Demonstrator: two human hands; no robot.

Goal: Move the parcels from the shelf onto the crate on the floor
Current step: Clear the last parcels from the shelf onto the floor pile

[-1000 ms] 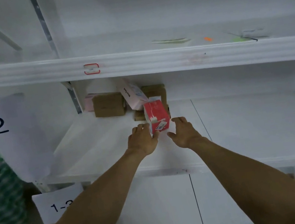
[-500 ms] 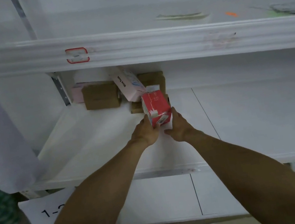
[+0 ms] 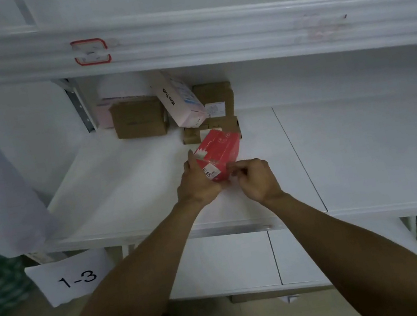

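The red parcel [image 3: 221, 150] is clamped between both hands near the front of the middle shelf [image 3: 122, 178]. The left hand [image 3: 196, 185] is pressed against its left side with the thumb laid upward along the edge. The right hand [image 3: 254, 177] is curled round its near right corner, and the fingers [image 3: 236, 165] are bent over the top. A two-sided hold seems to be chosen so that the box is squeezed from opposite faces and cannot twist as it is drawn out. The parcel is tilted, with its near end toward the person. Whether its far end rests on the shelf or on the flat brown parcel [image 3: 194, 133] just behind it cannot be told.

The remaining parcels are grouped at the back, against the rear wall. A brown box [image 3: 139, 120] is set to the left, and a pink-and-white pouch [image 3: 180, 101] is leaned between it and a taller brown box [image 3: 218, 94]. A paper label marked 1-3 [image 3: 79, 278] is hung below the shelf edge.

The crate is not in view, so its place on the floor cannot be stated. The step in hand is judged to be the lifting of this one parcel clear of the shelf, and most of the pile is yet to be moved.
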